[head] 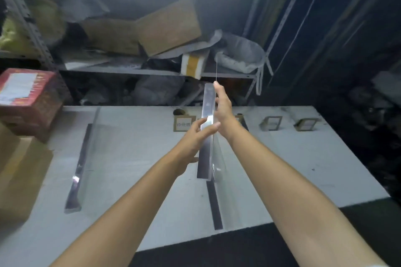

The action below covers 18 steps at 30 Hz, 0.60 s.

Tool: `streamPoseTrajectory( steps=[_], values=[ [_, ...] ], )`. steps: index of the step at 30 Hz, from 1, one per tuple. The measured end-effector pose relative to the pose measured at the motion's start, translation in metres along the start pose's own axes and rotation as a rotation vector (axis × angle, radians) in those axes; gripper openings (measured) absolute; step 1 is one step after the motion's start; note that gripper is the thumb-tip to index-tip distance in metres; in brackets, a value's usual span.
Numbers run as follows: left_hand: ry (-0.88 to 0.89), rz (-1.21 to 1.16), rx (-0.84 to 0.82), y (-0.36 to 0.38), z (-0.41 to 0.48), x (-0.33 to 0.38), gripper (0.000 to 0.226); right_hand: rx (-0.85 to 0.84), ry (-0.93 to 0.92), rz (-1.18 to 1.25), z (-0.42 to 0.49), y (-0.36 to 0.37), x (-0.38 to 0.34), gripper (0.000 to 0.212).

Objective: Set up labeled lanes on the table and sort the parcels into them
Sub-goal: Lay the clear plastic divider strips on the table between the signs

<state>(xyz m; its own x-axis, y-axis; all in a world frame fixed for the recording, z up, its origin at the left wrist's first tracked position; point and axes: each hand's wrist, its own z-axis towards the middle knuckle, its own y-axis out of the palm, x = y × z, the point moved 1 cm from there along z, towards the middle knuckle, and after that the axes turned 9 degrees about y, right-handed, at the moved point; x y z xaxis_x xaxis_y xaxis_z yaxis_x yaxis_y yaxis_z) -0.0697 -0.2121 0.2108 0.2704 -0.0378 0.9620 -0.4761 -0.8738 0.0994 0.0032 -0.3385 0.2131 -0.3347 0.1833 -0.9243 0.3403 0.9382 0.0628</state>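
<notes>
I hold a clear acrylic divider (205,154) upright above the middle of the white table (303,169). My left hand (194,140) grips its base strip between thumb and fingers. My right hand (223,109) lies flat against the panel's right face, fingers straight and reaching its top edge. Under the divider, a black strip (214,207) runs toward the table's front edge. A second clear divider (81,165) stands on the table at the left. Three small label stands (184,124) (271,123) (306,124) line the table's far edge.
A red parcel box (28,95) sits on cardboard boxes (19,171) at the table's left edge. Behind the table a metal shelf (121,70) holds cardboard boxes (169,26) and grey mailer bags (240,54). Dark floor lies to the right and front.
</notes>
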Motion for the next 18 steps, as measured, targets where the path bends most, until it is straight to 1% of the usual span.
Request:
streamPoseTrajectory(
  steps=[2, 5, 8, 10, 12, 15, 18],
  values=[
    [-0.007, 0.008, -0.037, 0.044, 0.011, -0.005, 0.088, 0.033, 0.011, -0.028, -0.001, -0.048, 0.002, 0.067],
    [-0.007, -0.003, -0.058, 0.107, 0.029, -0.018, 0.074, 0.051, 0.019, -0.019, 0.007, -0.119, 0.008, 0.064],
    [-0.019, -0.039, -0.018, 0.162, 0.047, -0.033, 0.067, 0.031, 0.053, -0.082, 0.018, -0.176, 0.017, 0.061],
    [-0.036, -0.067, 0.018, 0.199, 0.058, -0.047, 0.063, 0.006, 0.079, -0.150, 0.029, -0.212, 0.024, 0.066],
    [-0.046, -0.083, 0.065, 0.225, 0.068, -0.062, 0.062, 0.013, 0.056, -0.220, 0.041, -0.242, 0.032, 0.066],
    [-0.082, -0.051, 0.129, 0.258, 0.081, -0.088, 0.063, 0.110, 0.034, -0.257, 0.060, -0.287, 0.044, 0.054],
    [-0.134, -0.033, 0.159, 0.279, 0.088, -0.113, 0.061, 0.195, 0.029, -0.292, 0.079, -0.320, 0.063, 0.043]
  ],
)
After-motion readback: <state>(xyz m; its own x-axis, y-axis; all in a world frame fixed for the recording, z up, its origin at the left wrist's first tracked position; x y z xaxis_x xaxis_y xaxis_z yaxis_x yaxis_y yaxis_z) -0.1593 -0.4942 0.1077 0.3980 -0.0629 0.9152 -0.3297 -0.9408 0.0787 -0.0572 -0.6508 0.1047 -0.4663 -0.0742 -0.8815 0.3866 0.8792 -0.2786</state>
